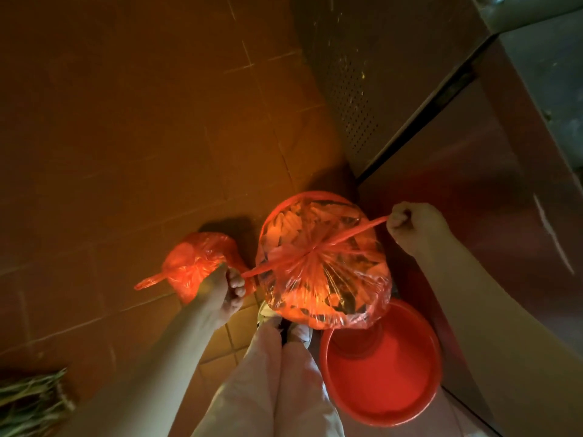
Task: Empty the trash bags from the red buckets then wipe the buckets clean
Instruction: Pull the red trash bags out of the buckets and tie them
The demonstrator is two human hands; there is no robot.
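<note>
Nearest us, pale trouser legs (pixel 277 373) stand beside the empty round red plastic bucket (pixel 381 367). Our left hand (pixel 220 294) and right hand (pixel 407 225) each grip one twisted handle of the full translucent red trash bag (pixel 321 266), stretched apart over the tiled floor (pixel 126 152) (a smaller tied red bag (pixel 195 260) sits beside it). We should pull evenly, cinching the knot without tearing.

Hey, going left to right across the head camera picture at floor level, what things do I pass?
Bundle of green stalks → small tied red bag → left hand → big red trash bag → right hand → steel cabinet.
</note>
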